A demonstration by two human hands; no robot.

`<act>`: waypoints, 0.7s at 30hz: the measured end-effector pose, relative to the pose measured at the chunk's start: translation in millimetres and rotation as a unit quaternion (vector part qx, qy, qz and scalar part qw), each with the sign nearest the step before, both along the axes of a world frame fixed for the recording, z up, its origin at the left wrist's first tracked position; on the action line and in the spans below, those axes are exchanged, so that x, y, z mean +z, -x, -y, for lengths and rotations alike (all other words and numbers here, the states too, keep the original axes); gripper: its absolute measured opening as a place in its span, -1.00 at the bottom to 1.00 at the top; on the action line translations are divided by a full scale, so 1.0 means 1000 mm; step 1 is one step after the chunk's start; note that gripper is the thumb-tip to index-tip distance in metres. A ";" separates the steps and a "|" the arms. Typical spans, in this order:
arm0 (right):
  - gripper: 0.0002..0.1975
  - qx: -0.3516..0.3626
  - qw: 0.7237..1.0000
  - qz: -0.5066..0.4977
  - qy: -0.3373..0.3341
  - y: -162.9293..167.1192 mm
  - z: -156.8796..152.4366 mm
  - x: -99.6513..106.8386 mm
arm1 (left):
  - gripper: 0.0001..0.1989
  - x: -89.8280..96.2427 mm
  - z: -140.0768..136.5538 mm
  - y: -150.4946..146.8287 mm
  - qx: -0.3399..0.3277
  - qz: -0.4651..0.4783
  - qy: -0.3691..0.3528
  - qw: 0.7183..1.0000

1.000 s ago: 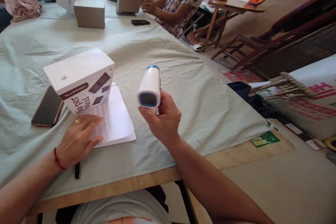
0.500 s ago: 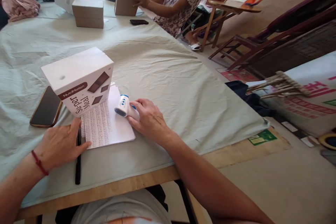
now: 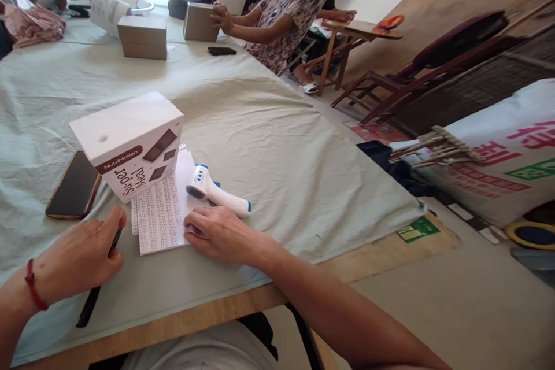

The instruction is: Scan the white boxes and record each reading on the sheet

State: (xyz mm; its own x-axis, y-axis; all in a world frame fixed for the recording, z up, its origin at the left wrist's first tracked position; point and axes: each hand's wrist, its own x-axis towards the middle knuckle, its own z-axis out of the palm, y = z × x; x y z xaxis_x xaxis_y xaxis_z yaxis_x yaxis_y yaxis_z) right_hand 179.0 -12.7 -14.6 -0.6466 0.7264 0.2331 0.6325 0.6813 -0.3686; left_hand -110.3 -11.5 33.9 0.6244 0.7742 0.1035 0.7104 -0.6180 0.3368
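My left hand (image 3: 89,248) is closed around a black pen (image 3: 90,305), whose lower end points down toward the table's near edge. My right hand (image 3: 217,234) rests on the lower right part of a stack of papers (image 3: 160,217) covered in rows of small writing, fingers curled; whether they grip a sheet I cannot tell. Just beyond it lies a white and blue infrared thermometer (image 3: 217,192), partly on the papers. A white box (image 3: 134,139) marked NutriMotion stands on the papers' far left part. Left of the box is a smartphone (image 3: 73,185), screen up.
A pale green cloth (image 3: 269,144) covers the table. Toward the far end are a brown carton (image 3: 142,37), a dark phone (image 3: 221,51) and a person holding another carton (image 3: 199,22). A wooden folding chair (image 3: 390,78) and white sacks (image 3: 498,150) stand at the right.
My left hand has picked up the pen and moved left with it. My right hand has let go of the thermometer and drawn nearer, onto the papers. The view has shifted slightly.
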 end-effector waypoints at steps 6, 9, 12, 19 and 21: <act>-0.57 0.079 0.978 -0.190 -0.032 0.009 0.005 -0.002 | -0.74 0.004 0.011 -0.041 0.081 0.260 0.170 0.947; -0.54 0.130 0.976 -0.155 -0.083 0.013 0.006 -0.005 | -0.65 -0.014 0.018 -0.059 0.089 0.326 0.257 0.906; -0.60 0.133 0.979 -0.117 -0.097 0.016 0.007 -0.008 | -0.64 -0.026 0.022 -0.065 0.078 0.305 0.181 0.932; -0.76 0.110 0.983 -0.109 -0.096 0.018 0.008 -0.009 | -0.79 -0.028 0.026 -0.064 -0.020 0.263 0.029 0.964; -0.77 0.109 0.983 -0.106 -0.107 0.017 0.008 -0.011 | -0.90 -0.028 0.027 -0.065 -0.054 0.261 0.016 0.964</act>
State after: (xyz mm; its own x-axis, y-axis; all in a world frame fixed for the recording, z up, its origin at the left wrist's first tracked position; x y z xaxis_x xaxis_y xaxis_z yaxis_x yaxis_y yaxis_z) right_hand 161.7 -20.4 -25.2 -0.7022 0.4954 0.5114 0.3865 0.8684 -0.3105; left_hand -45.6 -38.1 5.7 0.5719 0.7152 0.4017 0.3711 -0.6623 0.6509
